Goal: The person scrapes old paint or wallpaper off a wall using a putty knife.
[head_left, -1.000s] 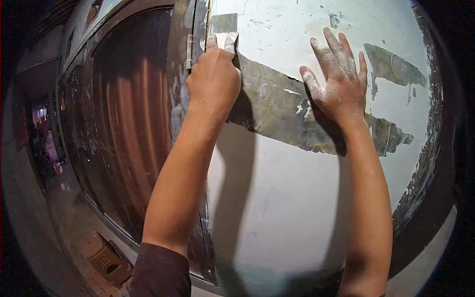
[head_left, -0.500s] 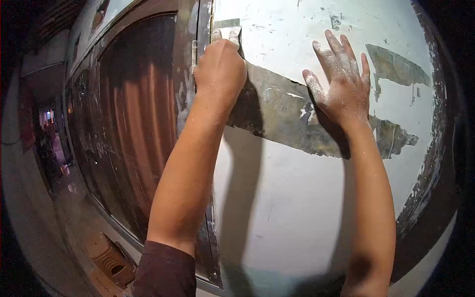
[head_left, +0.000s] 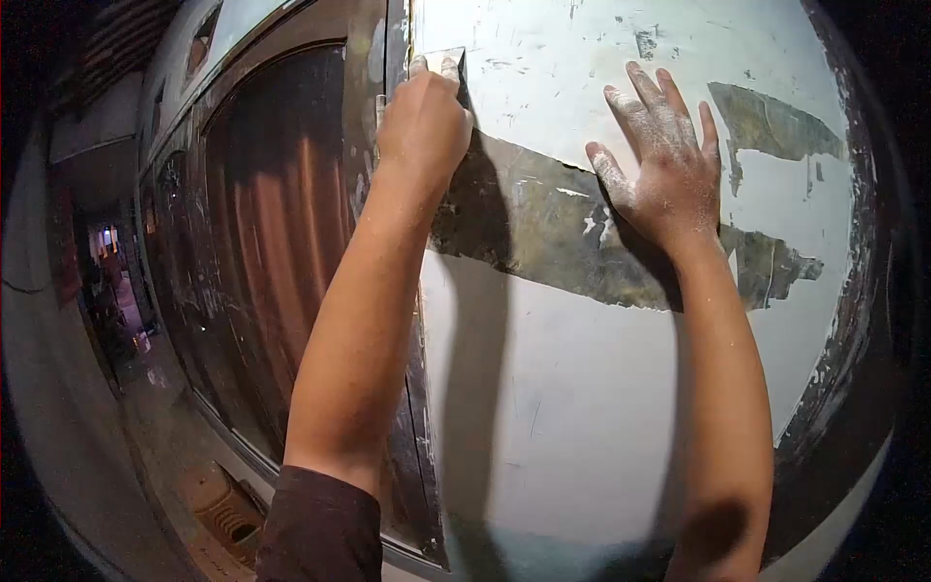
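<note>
My left hand [head_left: 422,126] is closed on a flat scraper [head_left: 460,58], its thin edge showing just past my fingertips. The blade lies against the white wall panel [head_left: 572,407], close beside the dark door frame [head_left: 396,48]; its handle is hidden by my hand. My right hand [head_left: 669,160], dusted with white powder, rests with fingers spread on the panel's upper part. Between and below the hands runs a bare grey-brown band [head_left: 553,233] with ragged edges where the white coating is absent. Another bare patch [head_left: 771,121] lies right of my right hand.
Left of the panel is a dark wooden door or window with a reddish-brown curtain [head_left: 291,213] behind its pane. A brown plastic stool-like object [head_left: 225,509] lies on the floor at lower left. A dim passage [head_left: 121,281] recedes at far left.
My left hand has shifted slightly left and up with the scraper. The small grey patch above the blade no longer shows. My right hand stays spread on the panel.
</note>
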Demonstrator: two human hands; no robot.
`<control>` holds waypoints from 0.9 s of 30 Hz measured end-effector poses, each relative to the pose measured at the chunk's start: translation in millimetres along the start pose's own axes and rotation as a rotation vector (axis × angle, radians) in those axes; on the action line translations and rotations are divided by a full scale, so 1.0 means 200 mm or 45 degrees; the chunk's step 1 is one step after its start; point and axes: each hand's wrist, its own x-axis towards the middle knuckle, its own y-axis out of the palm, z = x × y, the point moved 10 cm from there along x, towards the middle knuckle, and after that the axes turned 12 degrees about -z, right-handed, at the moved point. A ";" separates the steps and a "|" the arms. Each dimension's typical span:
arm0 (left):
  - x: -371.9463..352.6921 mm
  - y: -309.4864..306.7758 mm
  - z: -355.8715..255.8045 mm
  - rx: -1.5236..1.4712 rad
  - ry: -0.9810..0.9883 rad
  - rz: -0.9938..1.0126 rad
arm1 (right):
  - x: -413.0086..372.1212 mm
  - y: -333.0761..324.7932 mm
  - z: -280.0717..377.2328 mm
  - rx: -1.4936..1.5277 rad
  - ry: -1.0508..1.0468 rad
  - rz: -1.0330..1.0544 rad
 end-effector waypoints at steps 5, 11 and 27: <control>-0.17 -0.01 0.07 -0.113 0.019 -0.158 | 0.00 0.00 0.00 0.024 0.014 0.003; -0.48 -0.04 0.08 -0.279 -0.007 -0.213 | 0.00 0.00 0.00 -0.001 0.009 0.027; -0.41 -0.02 0.05 -0.111 -0.092 -0.024 | 0.00 -0.01 0.01 0.037 0.003 0.006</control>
